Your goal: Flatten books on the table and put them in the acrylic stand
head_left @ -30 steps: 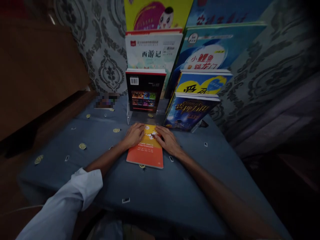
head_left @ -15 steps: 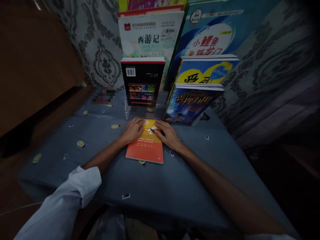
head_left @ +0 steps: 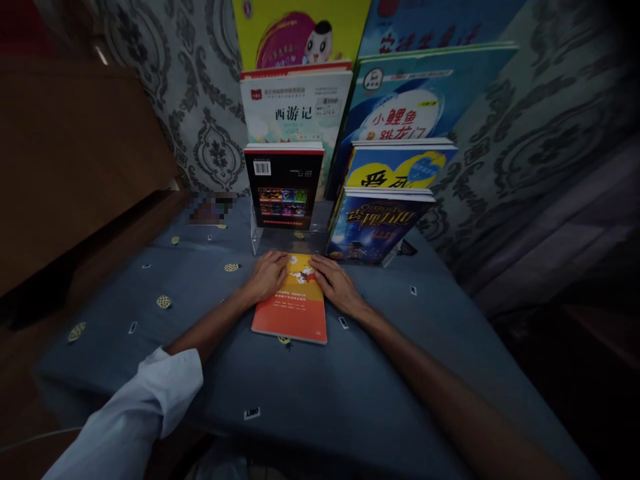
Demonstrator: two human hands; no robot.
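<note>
An orange and yellow book lies flat on the cloth-covered table, a small white and red picture near its far end. On its far left part rests my left hand, fingers together and laid flat over the edge. My right hand lies on the far right side in the same way, fingertips on the cover. Neither hand lifts the book. Just beyond it stands a clear stand holding a black book with a barcode and a blue book to its right.
Behind these, a white book, a teal book, a blue and yellow book and a yellow-green book rise in tiers. Patterned curtain hangs behind. A brown wooden piece stands left of the blue table.
The view has tilted up, so everything sits lower in the picture and more of the rear books shows. Both hands remain on the book; my right thumb has drawn back a little.
</note>
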